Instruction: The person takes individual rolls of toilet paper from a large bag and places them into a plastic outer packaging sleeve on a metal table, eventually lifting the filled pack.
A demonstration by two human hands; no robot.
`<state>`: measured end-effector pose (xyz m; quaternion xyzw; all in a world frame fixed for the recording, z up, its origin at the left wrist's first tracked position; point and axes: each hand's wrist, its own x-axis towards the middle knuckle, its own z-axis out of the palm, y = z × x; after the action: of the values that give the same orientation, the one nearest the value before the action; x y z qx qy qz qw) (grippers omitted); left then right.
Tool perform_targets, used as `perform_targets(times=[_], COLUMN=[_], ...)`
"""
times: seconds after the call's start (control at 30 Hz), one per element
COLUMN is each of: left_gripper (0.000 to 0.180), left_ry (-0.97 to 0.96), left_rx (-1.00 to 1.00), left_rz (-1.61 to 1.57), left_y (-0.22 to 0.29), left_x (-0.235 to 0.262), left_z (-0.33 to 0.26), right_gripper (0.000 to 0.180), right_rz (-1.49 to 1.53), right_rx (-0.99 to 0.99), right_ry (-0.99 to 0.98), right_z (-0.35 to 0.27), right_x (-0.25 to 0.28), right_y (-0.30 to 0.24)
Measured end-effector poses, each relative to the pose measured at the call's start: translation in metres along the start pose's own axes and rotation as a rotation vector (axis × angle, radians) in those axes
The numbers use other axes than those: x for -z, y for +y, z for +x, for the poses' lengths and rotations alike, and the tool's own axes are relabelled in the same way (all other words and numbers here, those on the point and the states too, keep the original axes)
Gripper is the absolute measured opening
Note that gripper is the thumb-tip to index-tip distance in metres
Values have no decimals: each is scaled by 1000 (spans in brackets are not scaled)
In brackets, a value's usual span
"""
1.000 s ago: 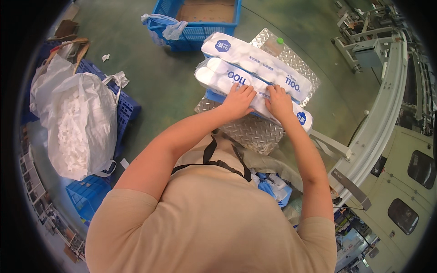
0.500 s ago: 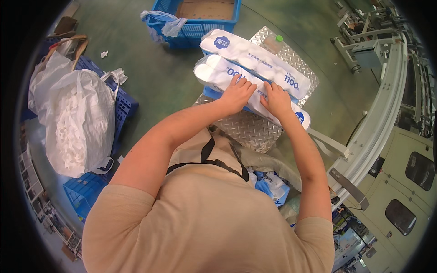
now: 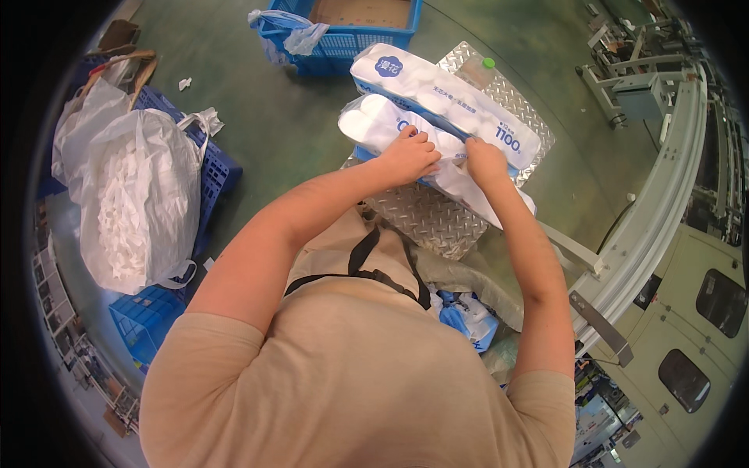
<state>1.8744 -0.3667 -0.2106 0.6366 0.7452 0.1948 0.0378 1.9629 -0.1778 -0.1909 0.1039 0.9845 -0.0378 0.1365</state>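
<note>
Two long white plastic-wrapped packs of paper rolls lie on a checker-plate metal table (image 3: 425, 222). The nearer pack (image 3: 374, 125) is under both hands; the farther pack (image 3: 437, 101) lies just behind it. My left hand (image 3: 409, 156) grips the top of the nearer pack's wrapping with fingers curled. My right hand (image 3: 484, 160) pinches the same wrapping a little to the right, where the loose film (image 3: 476, 195) hangs toward me.
A blue crate (image 3: 351, 35) with cardboard inside stands on the green floor beyond the table. A large white bag (image 3: 133, 203) rests on blue crates (image 3: 211, 168) at left. A grey conveyor frame (image 3: 647, 210) curves along the right. A green-capped bottle (image 3: 476, 70) lies on the table.
Both hands have drawn closer together on the nearer pack and bunched its wrapping. The packs have shifted slightly to the left on the table.
</note>
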Motion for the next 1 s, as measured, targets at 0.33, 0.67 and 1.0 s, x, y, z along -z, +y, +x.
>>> perform_targets(times=[0.33, 0.67, 1.0], left_gripper=[13, 12, 15], left_ry=[26, 33, 136], left_rx=[-50, 62, 94], left_rz=[-91, 31, -30], left_y=[18, 6, 1], left_x=[44, 22, 22], left_z=[-73, -48, -31], right_gripper=[26, 18, 43], right_rz=[272, 332, 297], right_rx=[-265, -387, -38], right_ry=[106, 142, 530], right_z=[11, 14, -21], right_x=[16, 11, -18], right_y=[38, 15, -53])
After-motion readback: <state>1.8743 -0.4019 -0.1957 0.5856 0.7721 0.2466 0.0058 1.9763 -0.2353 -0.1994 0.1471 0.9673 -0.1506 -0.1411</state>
